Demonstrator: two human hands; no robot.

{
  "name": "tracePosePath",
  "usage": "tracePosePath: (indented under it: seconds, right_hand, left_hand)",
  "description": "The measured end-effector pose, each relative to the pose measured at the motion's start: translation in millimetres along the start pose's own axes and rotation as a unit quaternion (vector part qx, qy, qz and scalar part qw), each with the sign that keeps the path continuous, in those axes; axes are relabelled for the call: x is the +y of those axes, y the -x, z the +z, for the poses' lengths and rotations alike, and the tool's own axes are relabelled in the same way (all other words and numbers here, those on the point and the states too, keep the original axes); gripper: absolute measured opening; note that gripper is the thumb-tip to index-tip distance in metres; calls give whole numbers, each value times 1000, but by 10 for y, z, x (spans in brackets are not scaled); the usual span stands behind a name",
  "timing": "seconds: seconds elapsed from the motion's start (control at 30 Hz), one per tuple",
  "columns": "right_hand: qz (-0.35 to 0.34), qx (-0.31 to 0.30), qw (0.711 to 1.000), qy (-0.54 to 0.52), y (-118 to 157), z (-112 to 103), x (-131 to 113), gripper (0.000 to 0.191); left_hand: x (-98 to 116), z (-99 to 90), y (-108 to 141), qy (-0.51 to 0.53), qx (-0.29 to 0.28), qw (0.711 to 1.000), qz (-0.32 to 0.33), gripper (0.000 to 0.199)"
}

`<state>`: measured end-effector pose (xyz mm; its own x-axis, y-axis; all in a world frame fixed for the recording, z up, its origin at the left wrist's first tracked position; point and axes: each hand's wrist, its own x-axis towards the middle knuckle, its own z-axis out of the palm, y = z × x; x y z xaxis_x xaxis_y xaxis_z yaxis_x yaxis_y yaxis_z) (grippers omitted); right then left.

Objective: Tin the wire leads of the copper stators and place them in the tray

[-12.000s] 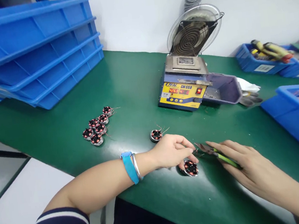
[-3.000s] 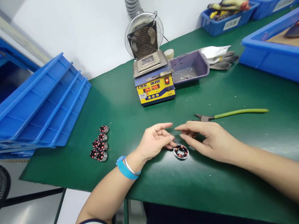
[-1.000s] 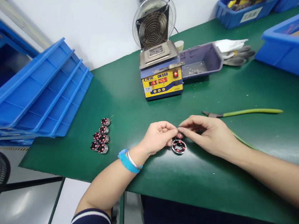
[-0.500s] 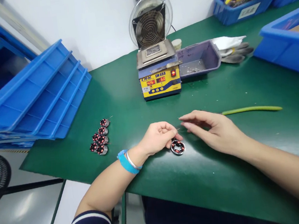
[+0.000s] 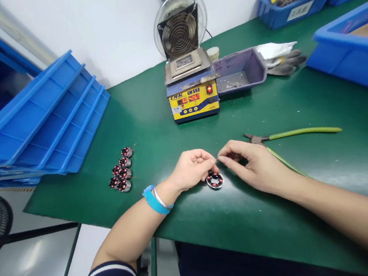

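My left hand [image 5: 196, 167] is closed, pinching at the top edge of a motor stator [image 5: 216, 186], a round metal ring with black and copper-red windings. The stator's open face is turned up toward me, low over the green table [image 5: 193, 216]. Between my hands runs a thin wire [image 5: 217, 160] coming from the stator. My right hand [image 5: 253, 163] has thumb and forefinger pressed together on the wire's free end. Several similar stators [image 5: 121, 171] stand grouped to the left. Green-handled cutting pliers [image 5: 303, 132] lie beyond my right hand, one handle partly behind it.
A yellow-and-blue solder pot [image 5: 195, 103] with a fan guard stands at the back. Beside it are a purple-grey bin [image 5: 244, 84] and gloves [image 5: 285, 65]. Blue crates [image 5: 65, 120] lean at the left; a large blue bin [image 5: 344, 60] sits at the right.
My right hand has moved left to my left hand, and its fingertips have closed on the wire. More of the pliers shows. The view has shifted slightly.
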<state>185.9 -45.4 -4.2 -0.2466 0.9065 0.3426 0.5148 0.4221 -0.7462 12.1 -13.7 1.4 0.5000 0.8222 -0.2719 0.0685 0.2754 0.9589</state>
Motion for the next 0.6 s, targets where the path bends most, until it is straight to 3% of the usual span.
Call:
tracePosePath:
  seconds: [0.13,0.3,0.6]
  right_hand:
    - [-10,60,998,31,29,11,-9,14]
    - [-56,47,997,28,75,45,-40,18]
    - [-35,37,999,2,83,49,-43,17]
  left_hand:
    - [-9,-9,-5,1,0,1000,6,22]
    - [-6,-17,-8,-5,-4,1000,7,25]
    - [3,-12,-12,-5,-16,1000,4,25]
